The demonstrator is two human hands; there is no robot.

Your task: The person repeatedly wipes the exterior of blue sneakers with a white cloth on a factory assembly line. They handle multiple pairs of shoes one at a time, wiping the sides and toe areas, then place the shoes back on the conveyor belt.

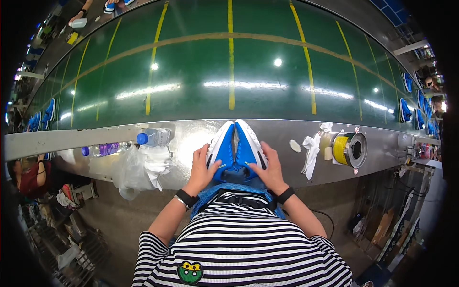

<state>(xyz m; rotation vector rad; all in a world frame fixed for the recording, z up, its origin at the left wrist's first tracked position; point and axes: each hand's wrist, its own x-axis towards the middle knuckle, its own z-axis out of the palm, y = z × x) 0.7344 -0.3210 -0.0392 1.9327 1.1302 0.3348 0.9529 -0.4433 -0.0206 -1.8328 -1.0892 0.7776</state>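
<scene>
Two blue shoes with white soles stand side by side on the metal ledge [277, 131] in front of me, toes pointing away. My left hand [202, 168] grips the outer side of the left shoe [222, 149]. My right hand [270, 168] grips the outer side of the right shoe [247, 147]. The shoes touch along their inner sides. Both wrists wear dark bands.
A wide green conveyor belt [229, 76] with yellow lines runs beyond the ledge, carrying blue shoes [405, 110] at right and more at left [49, 111]. On the ledge: water bottles [153, 137], crumpled plastic and cloth [143, 165], a white rag [311, 150], a yellow tape roll [349, 149]. Another person's hand [79, 16] is at far left.
</scene>
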